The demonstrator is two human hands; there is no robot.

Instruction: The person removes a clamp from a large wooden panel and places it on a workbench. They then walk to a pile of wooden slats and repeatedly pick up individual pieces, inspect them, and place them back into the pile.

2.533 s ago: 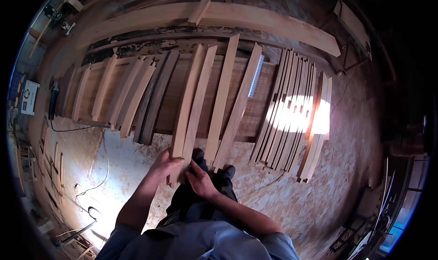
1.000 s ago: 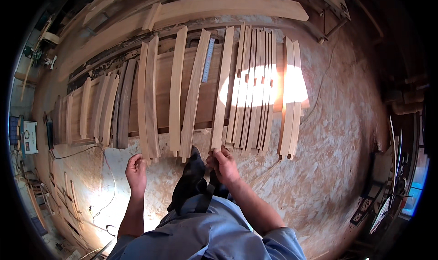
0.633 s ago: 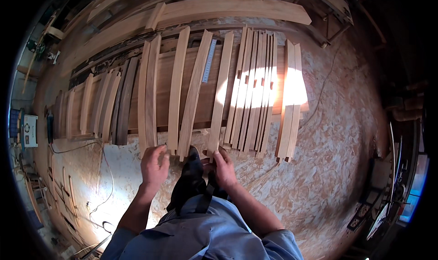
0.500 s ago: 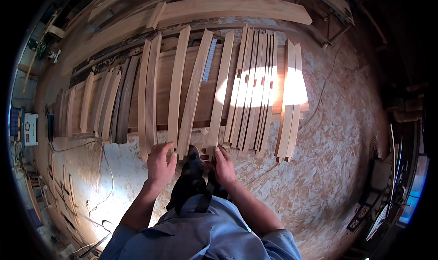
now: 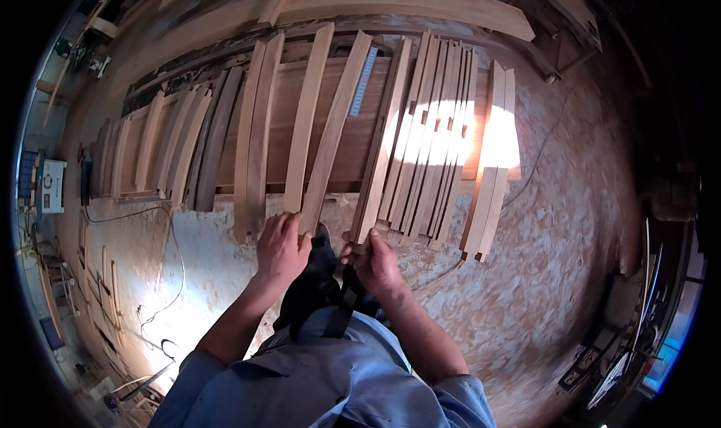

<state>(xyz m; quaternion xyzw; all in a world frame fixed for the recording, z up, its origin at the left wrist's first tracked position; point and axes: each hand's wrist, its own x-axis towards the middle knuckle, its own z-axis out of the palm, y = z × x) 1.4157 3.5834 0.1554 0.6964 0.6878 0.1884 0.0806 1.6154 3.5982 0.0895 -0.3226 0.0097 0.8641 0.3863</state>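
One pale strip [image 5: 379,180] is gripped by its end in the right hand [image 5: 378,261], best steered clear of neighbouring slats [image 5: 426,158], while the left hand [image 5: 284,249], grip unclear, meets another strip [image 5: 306,128].

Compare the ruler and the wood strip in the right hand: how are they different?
The ruler is pale blue, the strip light brown. The ruler looks shorter than the strip. The right hand holds the strip's near end; neither hand touches the ruler. Both are narrow.
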